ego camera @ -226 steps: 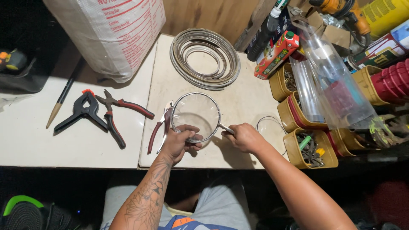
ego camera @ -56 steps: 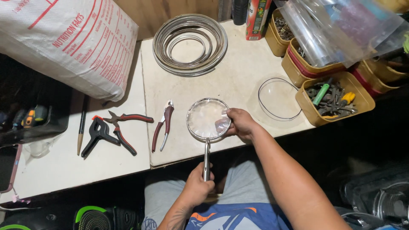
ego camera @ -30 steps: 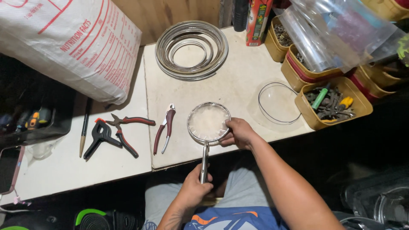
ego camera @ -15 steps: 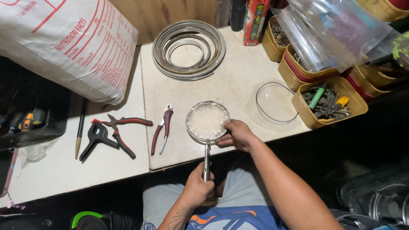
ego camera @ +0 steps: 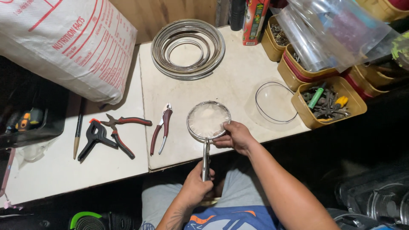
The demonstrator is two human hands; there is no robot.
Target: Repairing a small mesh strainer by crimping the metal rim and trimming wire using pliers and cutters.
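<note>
Strainer (ego camera: 208, 121) sits at frame centre over the near edge of the bench (ego camera: 238, 85), its handle running straight down toward the person. Left hand (ego camera: 197, 184) is curled around the handle's lower end; right hand (ego camera: 235, 136) pinches the round rim's lower right, forearm angling toward lower right. Pliers (ego camera: 161, 127) lie just left.

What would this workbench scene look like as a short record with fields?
Left hand: grips the metal handle of a round strainer.
Right hand: pinches the strainer's rim.
Left of strainer: pliers, black clamp.
Right of strainer: clear round lid, yellow tub of small tools.
Behind: coiled metal strip, white sack.
</note>
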